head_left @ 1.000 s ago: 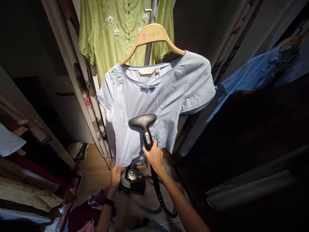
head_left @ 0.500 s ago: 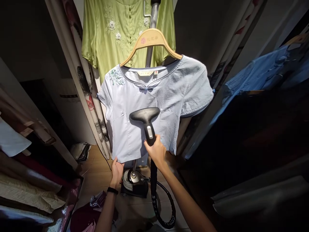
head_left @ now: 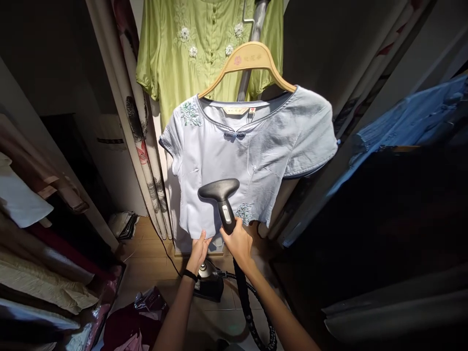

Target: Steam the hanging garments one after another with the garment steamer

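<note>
A pale blue short-sleeved blouse [head_left: 230, 156] with dark piping and green embroidery hangs on a wooden hanger [head_left: 252, 54]. My right hand [head_left: 239, 243] is wrapped round the handle of a black garment steamer head [head_left: 219, 189], which lies at the blouse's lower front; whether it touches the cloth I cannot tell. A black ribbed hose [head_left: 241, 287] runs down from below that hand. My left hand [head_left: 199, 251], a black band at its wrist, pinches the blouse's bottom hem. Behind my left wrist stands the steamer base [head_left: 212, 287], partly hidden.
A green blouse [head_left: 183, 73] hangs behind, beside the steamer's metal pole [head_left: 259, 22]. Patterned curtains [head_left: 141, 146] flank it. Clothes [head_left: 22, 195] hang at left, and a blue garment [head_left: 413, 117] at right. Dark red cloth [head_left: 127, 321] lies on the floor.
The steamer head has moved down the blouse. My left hand has shifted right along the hem, and embroidery near the bottom now shows. The view has moved slightly left.
</note>
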Action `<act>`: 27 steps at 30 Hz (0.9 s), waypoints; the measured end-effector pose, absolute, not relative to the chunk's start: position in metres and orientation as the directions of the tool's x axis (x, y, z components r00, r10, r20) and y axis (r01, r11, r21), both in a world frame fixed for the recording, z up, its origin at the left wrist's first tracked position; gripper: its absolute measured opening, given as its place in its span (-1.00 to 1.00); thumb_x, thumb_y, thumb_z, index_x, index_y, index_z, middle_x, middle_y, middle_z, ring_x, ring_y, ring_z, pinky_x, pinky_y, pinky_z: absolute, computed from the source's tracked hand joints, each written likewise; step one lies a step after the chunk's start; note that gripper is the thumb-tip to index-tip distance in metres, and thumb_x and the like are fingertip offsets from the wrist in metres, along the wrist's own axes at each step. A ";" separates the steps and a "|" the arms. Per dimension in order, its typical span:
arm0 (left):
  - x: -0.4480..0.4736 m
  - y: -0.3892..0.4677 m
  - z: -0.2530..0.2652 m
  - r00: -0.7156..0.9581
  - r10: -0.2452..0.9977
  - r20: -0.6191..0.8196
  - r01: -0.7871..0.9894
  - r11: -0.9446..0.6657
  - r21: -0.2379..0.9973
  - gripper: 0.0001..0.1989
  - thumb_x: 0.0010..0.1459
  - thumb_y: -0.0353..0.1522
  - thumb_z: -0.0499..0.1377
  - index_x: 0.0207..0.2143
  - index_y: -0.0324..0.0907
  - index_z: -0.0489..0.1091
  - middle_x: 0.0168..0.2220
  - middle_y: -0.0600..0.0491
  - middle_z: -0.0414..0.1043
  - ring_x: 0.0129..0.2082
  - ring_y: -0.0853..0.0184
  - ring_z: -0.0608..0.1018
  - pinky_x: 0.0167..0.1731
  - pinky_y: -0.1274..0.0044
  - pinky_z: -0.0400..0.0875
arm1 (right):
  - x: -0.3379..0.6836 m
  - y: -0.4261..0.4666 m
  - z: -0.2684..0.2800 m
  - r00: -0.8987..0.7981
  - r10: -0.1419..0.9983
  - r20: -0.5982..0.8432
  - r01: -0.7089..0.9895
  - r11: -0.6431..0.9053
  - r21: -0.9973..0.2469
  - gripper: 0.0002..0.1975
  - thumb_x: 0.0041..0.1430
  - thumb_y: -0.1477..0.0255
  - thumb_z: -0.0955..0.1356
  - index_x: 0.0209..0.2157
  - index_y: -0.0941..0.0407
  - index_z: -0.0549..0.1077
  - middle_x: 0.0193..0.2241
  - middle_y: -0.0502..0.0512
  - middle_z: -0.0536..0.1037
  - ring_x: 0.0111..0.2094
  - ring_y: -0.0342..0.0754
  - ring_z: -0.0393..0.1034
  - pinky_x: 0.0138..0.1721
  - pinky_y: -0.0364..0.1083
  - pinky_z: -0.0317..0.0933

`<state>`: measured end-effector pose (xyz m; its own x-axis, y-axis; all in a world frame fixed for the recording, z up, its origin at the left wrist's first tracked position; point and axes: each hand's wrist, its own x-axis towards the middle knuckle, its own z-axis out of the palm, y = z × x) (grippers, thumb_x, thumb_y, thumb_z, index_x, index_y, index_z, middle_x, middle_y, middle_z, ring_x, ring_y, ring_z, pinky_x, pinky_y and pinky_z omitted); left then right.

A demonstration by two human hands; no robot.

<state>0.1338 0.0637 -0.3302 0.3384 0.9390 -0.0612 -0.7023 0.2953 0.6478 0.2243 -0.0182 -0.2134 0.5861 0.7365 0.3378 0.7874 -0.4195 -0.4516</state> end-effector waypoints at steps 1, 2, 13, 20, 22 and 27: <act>0.133 0.064 -0.334 0.354 0.934 -0.058 -0.693 0.303 0.654 -0.37 0.05 -0.23 0.31 0.16 -0.18 0.26 0.15 -0.19 0.33 0.15 0.10 0.40 0.14 0.24 0.29 | 0.225 -0.020 -0.221 0.587 0.741 0.327 0.786 -0.424 -0.450 -0.58 0.14 0.23 0.31 -0.04 0.15 0.22 -0.34 0.15 0.55 -0.29 0.11 0.48 -0.40 -0.11 0.07; 0.132 0.064 -0.337 0.365 0.929 -0.062 -0.677 0.311 0.667 -0.35 0.05 -0.22 0.31 0.17 -0.19 0.25 0.16 -0.20 0.31 0.16 0.09 0.38 0.15 0.23 0.29 | 0.225 -0.022 -0.225 0.589 0.743 0.318 0.783 -0.428 -0.451 -0.58 0.14 0.23 0.31 -0.03 0.15 0.22 -0.34 0.15 0.55 -0.29 0.10 0.48 -0.40 -0.11 0.07; 0.123 0.047 -0.346 0.376 0.921 -0.102 -0.581 0.320 0.748 -0.38 0.08 -0.21 0.28 0.19 -0.11 0.26 0.13 -0.13 0.37 0.18 0.11 0.36 0.17 0.27 0.27 | 0.219 -0.001 -0.123 0.619 0.637 0.460 0.777 -0.412 -0.475 -0.54 0.12 0.18 0.30 -0.03 0.17 0.22 -0.42 0.12 0.51 -0.37 0.09 0.45 -0.39 -0.08 0.09; 0.109 0.048 -0.356 0.373 0.923 -0.096 -0.586 0.314 0.747 -0.28 0.05 -0.21 0.31 0.24 -0.04 0.16 0.20 -0.12 0.28 0.15 0.13 0.39 0.15 0.26 0.28 | 0.213 0.011 -0.090 0.625 0.608 0.490 0.770 -0.376 -0.516 -0.53 0.12 0.20 0.29 -0.02 0.18 0.20 -0.42 0.13 0.49 -0.36 0.11 0.43 -0.36 -0.05 0.13; 0.104 0.049 -0.351 0.368 0.926 -0.088 -0.589 0.305 0.749 -0.30 0.06 -0.22 0.30 0.23 -0.06 0.17 0.19 -0.12 0.29 0.14 0.15 0.40 0.15 0.27 0.30 | 0.211 0.010 -0.097 0.615 0.627 0.478 0.776 -0.377 -0.505 -0.54 0.13 0.20 0.29 -0.03 0.18 0.20 -0.42 0.14 0.48 -0.37 0.10 0.42 -0.36 -0.05 0.13; 0.094 0.054 -0.334 0.359 0.933 -0.039 -0.611 0.266 0.745 -0.30 0.07 -0.24 0.30 0.24 -0.06 0.15 0.18 -0.10 0.31 0.10 0.15 0.45 0.13 0.28 0.32 | 0.207 0.007 -0.139 0.584 0.693 0.423 0.799 -0.399 -0.450 -0.55 0.14 0.20 0.29 -0.02 0.17 0.21 -0.42 0.12 0.50 -0.37 0.10 0.45 -0.38 -0.08 0.10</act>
<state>0.0938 0.0543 -0.3339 0.3590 0.9325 -0.0391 -0.6110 0.2665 0.7455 0.2069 0.0068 -0.1390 0.5842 0.6928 0.4229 0.7989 -0.3986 -0.4505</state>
